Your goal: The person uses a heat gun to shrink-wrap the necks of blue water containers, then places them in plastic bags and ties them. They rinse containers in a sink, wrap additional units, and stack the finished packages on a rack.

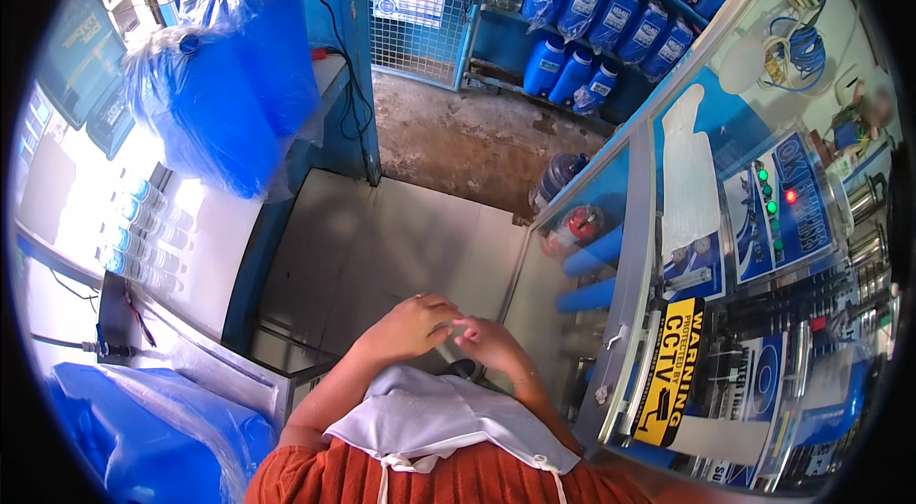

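Both bare hands are raised in front of the body at the lower middle, above a white apron (451,407) worn over a ribbed rust-red top. My left hand (490,343) has bent fingers whose tips meet or nearly meet those of the other hand; whether it holds something small cannot be told. My right hand (418,325) is curved with the palm turned down, and its fingertips are partly hidden. Beneath the hands lies a pale tiled floor (386,253). Part of a dark rounded object (461,368) shows just below them, too little to identify.
Plastic-wrapped blue jerrycans (215,103) and small water bottles (147,239) stand on the left counter. Another wrapped blue container (164,432) is at lower left. A glass partition with a CCTV warning sign (669,371) runs along the right. Shelved blue containers (587,3) stand beyond the doorway.
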Tool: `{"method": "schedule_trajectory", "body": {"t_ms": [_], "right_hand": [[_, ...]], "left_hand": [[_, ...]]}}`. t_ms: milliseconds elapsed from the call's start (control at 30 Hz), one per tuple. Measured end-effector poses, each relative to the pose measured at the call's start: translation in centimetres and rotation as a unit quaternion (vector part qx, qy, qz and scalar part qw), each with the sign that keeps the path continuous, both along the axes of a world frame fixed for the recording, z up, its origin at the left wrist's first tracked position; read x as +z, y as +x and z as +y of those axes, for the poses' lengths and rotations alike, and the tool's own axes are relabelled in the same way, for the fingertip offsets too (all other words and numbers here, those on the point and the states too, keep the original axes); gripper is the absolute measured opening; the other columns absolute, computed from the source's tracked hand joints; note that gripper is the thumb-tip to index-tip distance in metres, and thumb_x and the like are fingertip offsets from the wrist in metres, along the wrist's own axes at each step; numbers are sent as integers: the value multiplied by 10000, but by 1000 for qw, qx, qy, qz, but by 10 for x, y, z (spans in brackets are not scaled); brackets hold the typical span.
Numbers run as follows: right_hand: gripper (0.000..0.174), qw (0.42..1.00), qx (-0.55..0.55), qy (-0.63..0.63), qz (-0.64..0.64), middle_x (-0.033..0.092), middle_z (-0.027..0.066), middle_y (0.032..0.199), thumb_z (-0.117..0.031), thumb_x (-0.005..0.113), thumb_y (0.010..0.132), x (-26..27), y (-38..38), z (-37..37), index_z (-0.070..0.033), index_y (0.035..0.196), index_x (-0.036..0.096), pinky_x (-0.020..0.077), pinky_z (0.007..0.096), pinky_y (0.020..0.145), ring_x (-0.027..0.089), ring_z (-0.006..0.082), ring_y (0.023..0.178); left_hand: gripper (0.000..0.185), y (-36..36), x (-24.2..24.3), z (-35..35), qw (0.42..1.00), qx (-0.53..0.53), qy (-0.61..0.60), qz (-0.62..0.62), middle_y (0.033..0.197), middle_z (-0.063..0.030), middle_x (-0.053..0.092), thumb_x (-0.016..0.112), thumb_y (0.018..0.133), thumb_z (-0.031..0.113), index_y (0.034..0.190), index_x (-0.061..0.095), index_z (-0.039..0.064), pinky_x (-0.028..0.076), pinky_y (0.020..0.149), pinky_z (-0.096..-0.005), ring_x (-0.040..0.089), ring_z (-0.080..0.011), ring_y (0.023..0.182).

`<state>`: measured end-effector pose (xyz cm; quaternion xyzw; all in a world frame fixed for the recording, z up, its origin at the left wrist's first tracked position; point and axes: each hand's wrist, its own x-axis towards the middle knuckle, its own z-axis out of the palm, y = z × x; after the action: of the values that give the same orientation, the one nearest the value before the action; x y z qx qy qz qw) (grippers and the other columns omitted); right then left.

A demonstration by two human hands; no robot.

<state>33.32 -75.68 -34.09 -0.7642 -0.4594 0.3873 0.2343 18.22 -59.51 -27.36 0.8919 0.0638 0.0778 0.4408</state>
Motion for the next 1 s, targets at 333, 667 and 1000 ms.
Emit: {"method": "schedule_trajectory", "body": {"t_ms": [333, 667, 1000], "right_hand": [[350, 969, -224, 77, 66, 697, 127, 892, -187, 689, 866, -37, 103, -12, -95, 1197, 625, 541, 328, 729, 682, 199, 796], [310, 963, 153, 206, -87, 622, 152, 1027, -110, 632, 863, 111, 154, 414, -88, 1172, 626, 516, 400, 826, 629, 333, 927], [323, 839, 307, 424, -152, 655, 151, 768, -318, 537, 938, 330, -25, 800, -12, 875, 618, 505, 362, 693, 645, 278, 687]], "left_hand": [[228, 29, -39, 147, 926, 346, 149, 30, 1175, -157, 606, 654, 790, 102, 1016, 682, 82, 479, 929, -433, 566, -343, 1111], [205, 59, -93, 349, 847, 528, 60, 26, 1037, -181, 601, 640, 787, 183, 917, 643, 25, 483, 842, -440, 550, -387, 1011], [784, 32, -145, 401, 677, 730, -87, 19, 1355, -300, 420, 631, 806, 160, 1445, 236, -65, 357, 1052, -435, 421, -417, 1253]]}}
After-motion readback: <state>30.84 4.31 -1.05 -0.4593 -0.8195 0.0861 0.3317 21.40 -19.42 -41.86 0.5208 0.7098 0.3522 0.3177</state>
